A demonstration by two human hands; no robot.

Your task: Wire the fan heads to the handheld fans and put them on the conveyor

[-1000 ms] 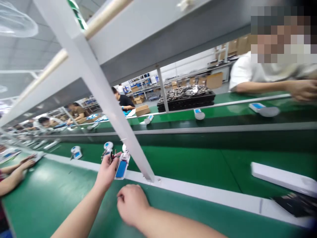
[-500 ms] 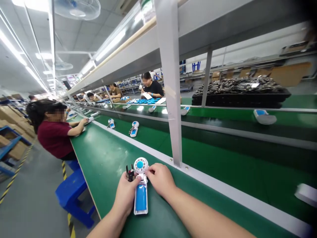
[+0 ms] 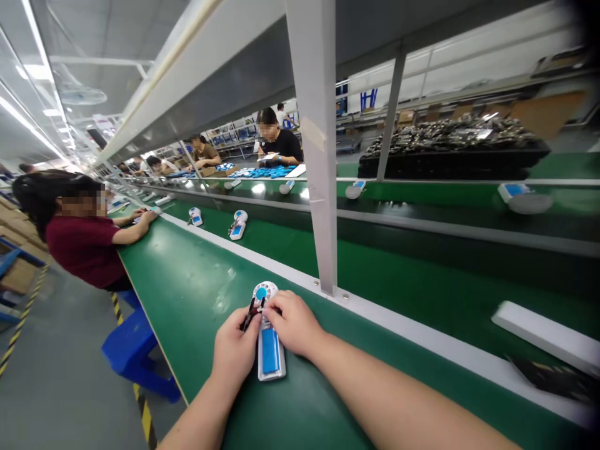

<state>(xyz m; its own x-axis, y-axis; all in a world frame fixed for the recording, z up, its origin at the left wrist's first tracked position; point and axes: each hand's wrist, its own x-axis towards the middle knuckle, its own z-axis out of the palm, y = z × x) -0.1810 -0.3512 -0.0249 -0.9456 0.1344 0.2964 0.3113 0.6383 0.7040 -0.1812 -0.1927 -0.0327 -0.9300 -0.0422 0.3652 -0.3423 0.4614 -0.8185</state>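
Note:
A white handheld fan [image 3: 270, 356] with a blue cell in its handle and a round, blue-centred head lies on the green bench. My left hand [image 3: 235, 347] is closed beside its neck, pinching a small black part with two prongs [image 3: 249, 316]. From the other side, my right hand [image 3: 296, 322] reaches over the neck with thumb and fingers pressed together. Its fingertips meet the black part and the left fingertips just below the fan head. What the right fingers pinch is too small to make out.
Other fan units [image 3: 238, 225] lie on the green belt [image 3: 389, 269] beyond the white rail. A grey post [image 3: 313, 156] rises from the rail. A long white piece [image 3: 548, 331] is at the right. A co-worker in a red shirt [image 3: 82, 247] sits at the left near a blue stool [image 3: 131, 350].
My right hand has moved from the fan head's side to over the neck. The black part has swung in against the fan. The view has shifted, and the long white piece shows more.

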